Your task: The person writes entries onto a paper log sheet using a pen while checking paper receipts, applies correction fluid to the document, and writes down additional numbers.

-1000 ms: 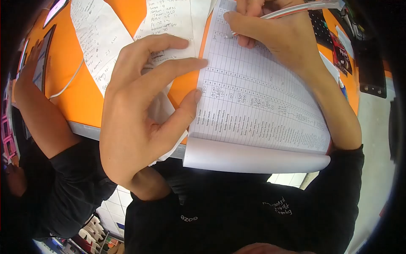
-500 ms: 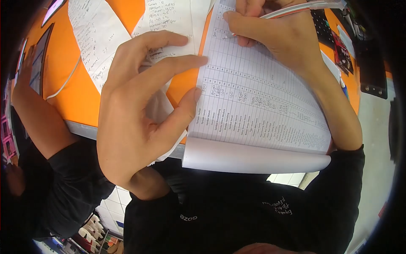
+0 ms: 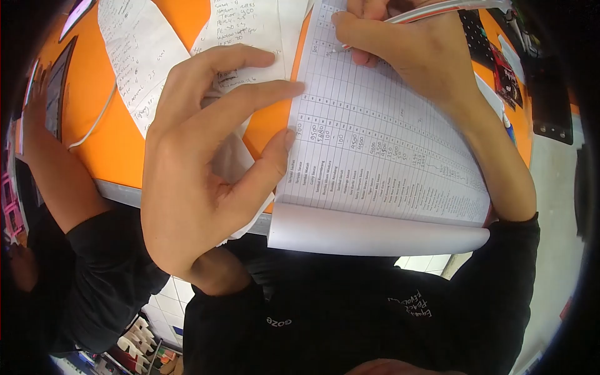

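A printed table with handwritten numbers fills the notebook page (image 3: 362,131), whose lower edge curls over toward my body. My right hand (image 3: 409,50) pinches a pen (image 3: 431,11), its tip on a column near the page's upper left. Some of the fingers are cut off by the top of the view. My left hand (image 3: 212,150) has its fingers spread, with fingertips at the page's left edge and nothing held. Under and beyond it lie handwritten paper strips (image 3: 134,56) on the orange table (image 3: 94,162).
At the left a co-worker's arm (image 3: 59,181) reaches toward a dark-framed device (image 3: 59,94). A white cable (image 3: 103,119) crosses the table. To the right are a keyboard (image 3: 476,40), a red and black packet (image 3: 507,78) and a black object (image 3: 551,100).
The pen tip has shifted slightly left on the page. My left hand has moved a little left, and the view has shifted slightly. The co-worker's hand has moved slightly at the device.
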A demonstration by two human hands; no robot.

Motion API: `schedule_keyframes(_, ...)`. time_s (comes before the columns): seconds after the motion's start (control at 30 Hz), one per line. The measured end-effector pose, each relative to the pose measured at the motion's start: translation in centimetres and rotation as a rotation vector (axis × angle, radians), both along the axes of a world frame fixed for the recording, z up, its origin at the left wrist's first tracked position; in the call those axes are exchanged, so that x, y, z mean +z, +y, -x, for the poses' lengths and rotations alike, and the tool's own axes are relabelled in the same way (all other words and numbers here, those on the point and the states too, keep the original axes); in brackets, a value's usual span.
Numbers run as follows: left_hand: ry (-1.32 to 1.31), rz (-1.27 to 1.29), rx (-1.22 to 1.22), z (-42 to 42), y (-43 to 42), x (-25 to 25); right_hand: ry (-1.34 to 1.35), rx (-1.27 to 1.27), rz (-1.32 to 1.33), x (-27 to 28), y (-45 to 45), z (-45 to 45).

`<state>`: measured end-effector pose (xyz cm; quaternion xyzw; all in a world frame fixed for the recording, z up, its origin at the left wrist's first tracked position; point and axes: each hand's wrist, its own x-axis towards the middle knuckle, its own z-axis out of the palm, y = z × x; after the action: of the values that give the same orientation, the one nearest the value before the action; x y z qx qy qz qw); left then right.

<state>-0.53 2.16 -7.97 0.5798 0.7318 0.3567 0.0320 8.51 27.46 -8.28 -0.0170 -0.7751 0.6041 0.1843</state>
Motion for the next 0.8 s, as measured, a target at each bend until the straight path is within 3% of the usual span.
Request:
schedule_keyframes(0.37, -0.018, 0.001, -0.001, -0.1, 0.0, 0.0, -0.015, -0.040, -0.062, 1.0, -0.5, -0.2)
schedule_keyframes(0.57, -0.008, 0.012, -0.002, 0.0, 0.0, 0.0, -0.004, -0.026, 0.058, 0.5, -0.4, 0.0)
schedule_keyframes(0.8, 0.000, 0.029, -0.007, 0.0, 0.0, 0.2, -0.043, -0.072, -0.032, 0.5, -0.2, 0.1)
